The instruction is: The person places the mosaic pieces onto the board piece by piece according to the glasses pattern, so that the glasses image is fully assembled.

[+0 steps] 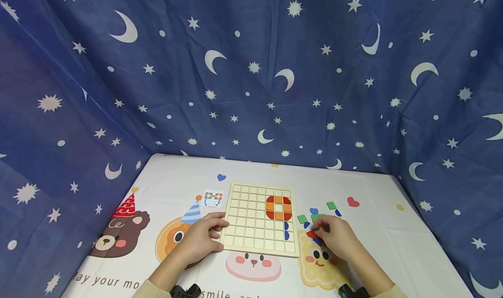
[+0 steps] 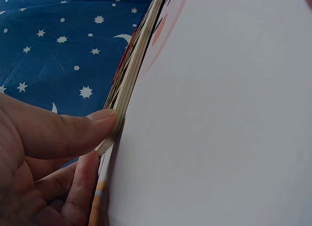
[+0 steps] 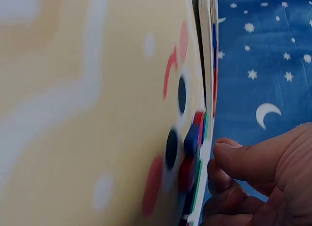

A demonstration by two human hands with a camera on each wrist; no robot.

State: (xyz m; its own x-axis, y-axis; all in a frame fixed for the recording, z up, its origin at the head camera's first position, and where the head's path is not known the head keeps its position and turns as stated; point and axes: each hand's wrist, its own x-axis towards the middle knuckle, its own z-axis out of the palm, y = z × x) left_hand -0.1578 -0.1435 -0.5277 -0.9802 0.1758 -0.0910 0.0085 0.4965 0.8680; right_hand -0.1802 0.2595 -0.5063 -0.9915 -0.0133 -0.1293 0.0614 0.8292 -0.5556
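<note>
A pale wooden grid board (image 1: 251,219) lies on the table. At its left edge my left hand (image 1: 202,237) holds the near corner, thumb against the edge (image 2: 115,116) and the other fingers bent. Red and orange pieces (image 1: 278,208) form a rounded ring at the board's upper right, with two blue half-round pieces (image 1: 286,230) below it. My right hand (image 1: 335,237) is right of the board, thumb and index fingertips close together over the loose pieces. A red piece (image 1: 311,234) shows beside these fingertips; whether they pinch a piece, I cannot tell.
Loose green squares (image 1: 301,219) and blue pieces (image 1: 338,213) lie right of the board. A small pattern card (image 1: 212,198) lies beyond my left hand. The white tablecloth (image 1: 177,171) has printed cartoon figures. A blue star-and-moon curtain (image 1: 251,92) encloses the back and sides.
</note>
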